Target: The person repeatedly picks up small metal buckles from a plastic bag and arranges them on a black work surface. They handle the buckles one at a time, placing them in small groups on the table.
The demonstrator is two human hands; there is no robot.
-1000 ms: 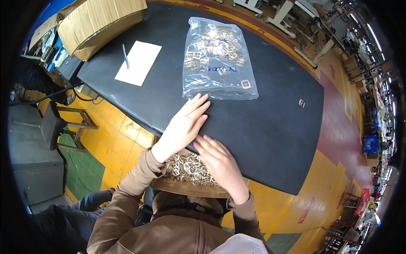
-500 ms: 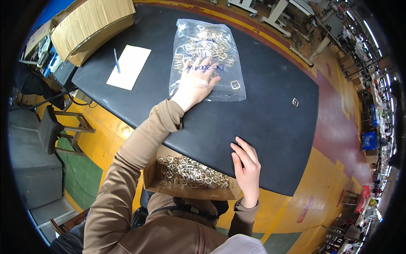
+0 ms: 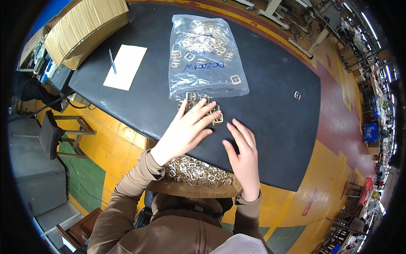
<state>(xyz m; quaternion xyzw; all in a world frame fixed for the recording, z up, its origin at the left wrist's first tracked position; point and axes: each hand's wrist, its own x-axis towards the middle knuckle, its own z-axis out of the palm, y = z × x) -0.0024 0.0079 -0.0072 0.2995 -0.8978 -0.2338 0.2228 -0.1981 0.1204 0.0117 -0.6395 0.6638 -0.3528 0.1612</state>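
Note:
My left hand [image 3: 186, 130] lies flat on the black table [image 3: 275, 122], fingers spread over a small heap of gold metal buckles [image 3: 211, 111] just below the mouth of a clear plastic bag [image 3: 203, 59] holding more buckles. My right hand [image 3: 243, 154] rests open on the table beside it, fingers apart, holding nothing. Near the table's front edge, by my chest, a cardboard box [image 3: 194, 186] is full of the same buckles [image 3: 190, 171].
A single buckle [image 3: 297, 95] lies alone at the right of the table. A white sheet of paper [image 3: 125, 66] with a blue pen [image 3: 112, 61] sits at the left, beside a large cardboard box [image 3: 84, 29]. A stool [image 3: 55, 133] stands on the yellow floor to the left.
My left hand reached out to the bag and has come back toward me, dragging a few buckles out onto the table. My right hand has moved a little forward.

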